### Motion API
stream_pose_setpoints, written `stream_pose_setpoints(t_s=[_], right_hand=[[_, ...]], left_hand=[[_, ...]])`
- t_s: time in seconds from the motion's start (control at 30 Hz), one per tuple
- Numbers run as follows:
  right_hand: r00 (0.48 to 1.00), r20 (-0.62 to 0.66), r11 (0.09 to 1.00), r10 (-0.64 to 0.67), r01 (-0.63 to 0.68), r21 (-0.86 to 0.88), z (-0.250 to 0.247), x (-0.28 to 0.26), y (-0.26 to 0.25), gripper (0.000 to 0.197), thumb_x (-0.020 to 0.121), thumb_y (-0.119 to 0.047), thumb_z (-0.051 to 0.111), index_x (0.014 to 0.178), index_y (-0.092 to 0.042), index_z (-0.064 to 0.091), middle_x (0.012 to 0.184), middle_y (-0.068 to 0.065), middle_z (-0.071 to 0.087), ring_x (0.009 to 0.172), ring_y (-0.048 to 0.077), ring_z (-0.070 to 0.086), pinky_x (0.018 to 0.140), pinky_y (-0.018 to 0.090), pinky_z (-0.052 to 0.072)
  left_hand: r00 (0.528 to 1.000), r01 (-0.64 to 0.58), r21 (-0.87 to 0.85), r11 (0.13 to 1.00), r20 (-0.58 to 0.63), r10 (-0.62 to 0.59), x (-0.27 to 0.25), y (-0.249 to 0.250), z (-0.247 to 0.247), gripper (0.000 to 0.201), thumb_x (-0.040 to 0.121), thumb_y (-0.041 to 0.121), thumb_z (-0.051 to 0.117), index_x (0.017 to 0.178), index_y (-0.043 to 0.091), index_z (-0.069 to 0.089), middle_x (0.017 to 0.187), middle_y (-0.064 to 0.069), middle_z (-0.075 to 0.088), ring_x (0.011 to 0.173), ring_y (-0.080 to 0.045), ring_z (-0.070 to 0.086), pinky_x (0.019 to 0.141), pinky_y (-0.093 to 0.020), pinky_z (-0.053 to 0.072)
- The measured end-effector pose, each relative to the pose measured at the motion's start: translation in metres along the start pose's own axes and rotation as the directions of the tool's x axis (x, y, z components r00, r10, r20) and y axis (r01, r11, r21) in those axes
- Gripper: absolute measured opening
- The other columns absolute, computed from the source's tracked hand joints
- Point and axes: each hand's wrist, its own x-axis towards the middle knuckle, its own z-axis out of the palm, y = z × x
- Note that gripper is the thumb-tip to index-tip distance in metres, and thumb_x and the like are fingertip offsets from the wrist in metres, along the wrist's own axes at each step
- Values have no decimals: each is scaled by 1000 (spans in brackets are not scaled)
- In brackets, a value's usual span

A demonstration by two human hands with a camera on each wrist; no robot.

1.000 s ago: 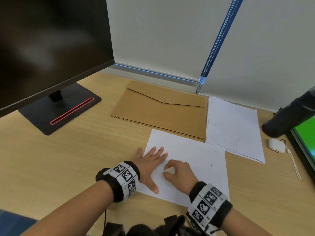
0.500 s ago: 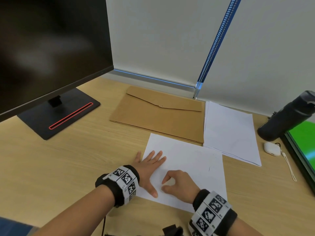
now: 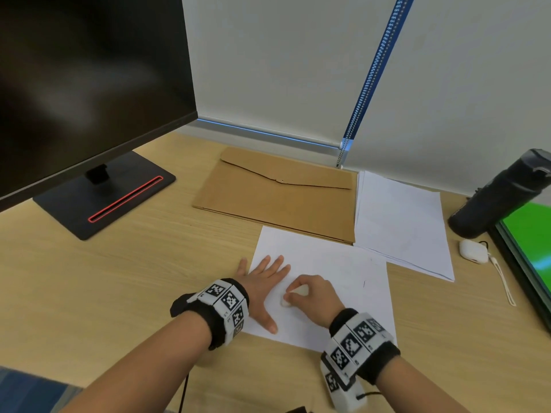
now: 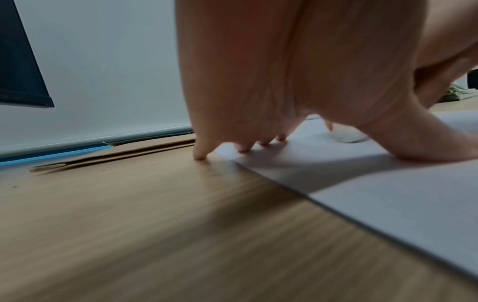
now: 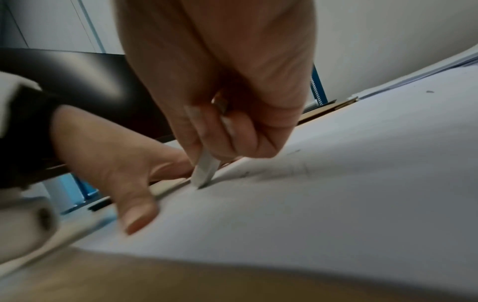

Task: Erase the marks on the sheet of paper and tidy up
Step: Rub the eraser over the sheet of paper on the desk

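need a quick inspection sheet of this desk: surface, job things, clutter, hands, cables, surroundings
surface: light wooden desk, bare wood at the left.
job's things: white sheet of paper lies flat, one short dark mark near its right edge, fainter ones beside the small white eraser.
clutter: brown cardboard envelope, stack of white papers, dark cylindrical bottle, small white earbud case, green-screened device.
grippers: left hand presses flat on the sheet's left edge; right hand pinches the eraser against the paper.
cables: white lanyard on the earbud case.
surroundings: black monitor, pale wall, blue bead chain.
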Motion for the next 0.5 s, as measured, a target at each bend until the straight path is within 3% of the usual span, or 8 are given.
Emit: stream_pose_setpoints(t_s=[0.07,0.2,0.33,0.4,0.47,0.5], right_hand=[[1000,-7,1000,-12,12,6,4,-2,4,12,83,-22,65,93,-16,67,103,-1,64,89,7,50,63,4,32],[981,187,998,-53,61,-34,6,-13,5,6,83,-21,65,87,-18,68,96,-5,64,89,6,53,69,6,37],[999,32,999,-33,34,-28,4,4,-4,17,85,-20,62,98,-12,69,107,5,67,88,10,53,63,9,36],[999,-21,998,-51,50,-42,8,3,-3,19,87,-21,60,103,-13,67,108,5,67,90,14,55,69,17,38],[995,43,991,-86,90,-101,9,-6,4,20,89,-22,58,106,-14,65,101,5,66,88,16,57,73,19,38],[990,103,985,-93,107,-135,8,-11,5,21,89,-22,58,107,-14,65,95,3,65,82,13,55,70,16,38]], left_hand=[[1000,2,-1,1000,2,-2,0,0,0,128,69,58,73,147,26,-24,152,7,-33,141,-18,-28,110,-59,-14],[1000,-2,-2,1000,2,2,-1,0,1,128,70,58,73,147,26,-23,152,6,-33,141,-18,-27,109,-60,-14],[1000,-16,-7,1000,-2,16,-1,-1,0,127,70,58,73,147,26,-23,152,7,-32,141,-18,-27,109,-59,-14],[1000,-18,-10,1000,-6,17,-1,-1,1,127,69,58,73,147,27,-23,152,7,-32,141,-18,-27,109,-59,-14],[1000,-19,1,1000,-8,19,-1,-1,1,127,69,59,73,147,27,-23,152,7,-32,142,-18,-27,109,-60,-14],[1000,-20,1,1000,-10,20,-1,-1,2,127,69,59,73,147,27,-23,152,7,-32,141,-17,-27,109,-60,-15]])
